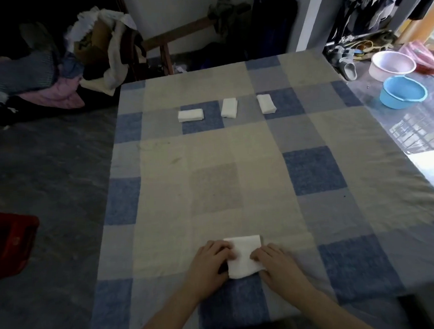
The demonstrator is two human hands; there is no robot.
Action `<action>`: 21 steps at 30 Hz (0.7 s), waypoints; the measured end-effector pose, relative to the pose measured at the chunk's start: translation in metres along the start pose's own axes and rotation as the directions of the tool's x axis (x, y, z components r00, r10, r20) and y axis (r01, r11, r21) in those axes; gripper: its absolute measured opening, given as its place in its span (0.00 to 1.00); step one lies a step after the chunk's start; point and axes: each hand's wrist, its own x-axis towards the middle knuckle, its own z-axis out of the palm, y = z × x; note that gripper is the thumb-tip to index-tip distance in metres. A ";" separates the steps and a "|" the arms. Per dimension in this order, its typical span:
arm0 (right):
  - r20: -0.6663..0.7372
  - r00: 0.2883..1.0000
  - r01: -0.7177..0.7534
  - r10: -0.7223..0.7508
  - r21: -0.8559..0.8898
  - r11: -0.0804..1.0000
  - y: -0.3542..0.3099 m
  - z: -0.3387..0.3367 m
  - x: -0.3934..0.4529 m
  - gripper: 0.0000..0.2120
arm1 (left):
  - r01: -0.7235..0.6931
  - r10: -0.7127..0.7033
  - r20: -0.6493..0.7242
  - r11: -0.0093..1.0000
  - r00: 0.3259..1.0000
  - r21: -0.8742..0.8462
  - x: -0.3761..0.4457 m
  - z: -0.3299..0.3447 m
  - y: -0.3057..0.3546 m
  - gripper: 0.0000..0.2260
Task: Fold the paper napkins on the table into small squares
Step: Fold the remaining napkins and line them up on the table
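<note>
While the left hand [212, 259] and the right hand [272, 259] press with curled fingertips on both sides of the napkin [243, 255] near the table [311, 210] edge, uneven pressure could shift the thin layers and make a crooked fold.

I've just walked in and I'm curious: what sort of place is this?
Probably a lived-in home: a table under a checked cloth, piled clothes on the left, and plastic basins on the floor.
</note>
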 end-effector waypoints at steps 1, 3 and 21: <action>0.012 1.000 -0.024 0.023 0.033 0.999 -0.001 -0.001 0.001 0.15 | -0.007 0.007 -0.011 1.000 1.000 0.009 0.000 0.001 0.001 0.15; -0.002 0.996 -0.091 0.092 0.139 0.986 -0.002 -0.005 0.005 0.15 | -0.015 0.015 -0.032 1.000 0.999 0.008 0.000 0.001 0.003 0.13; -0.043 0.922 -0.347 0.384 0.347 0.871 -0.005 -0.005 0.036 0.16 | 0.282 -0.282 -0.008 0.954 0.959 0.102 0.034 -0.007 0.016 0.14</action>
